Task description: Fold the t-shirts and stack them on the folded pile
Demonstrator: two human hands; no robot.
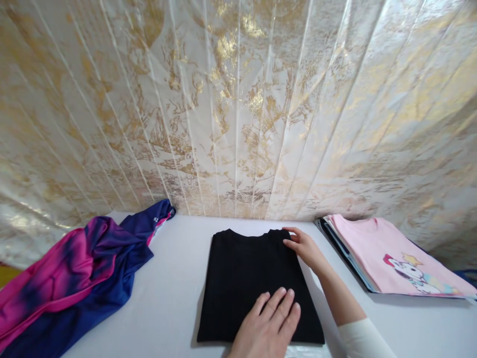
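A black shirt [246, 278], folded into a neat rectangle, lies on the white table [175, 293] straight in front of me. My left hand [270, 323] rests flat on its near right part, fingers stretched out and pointing away from me. At the shirt's far right corner by the collar, the fingers of my right hand [303, 246] are curled on the edge of the cloth. I cannot tell whether they pinch the cloth or only press on it.
A crumpled pink and navy garment [74, 278] lies at the left of the table. A stack of folded clothes topped by a pink shirt with a cartoon print [387, 253] sits at the right. A white and gold sheet [238, 109] hangs behind.
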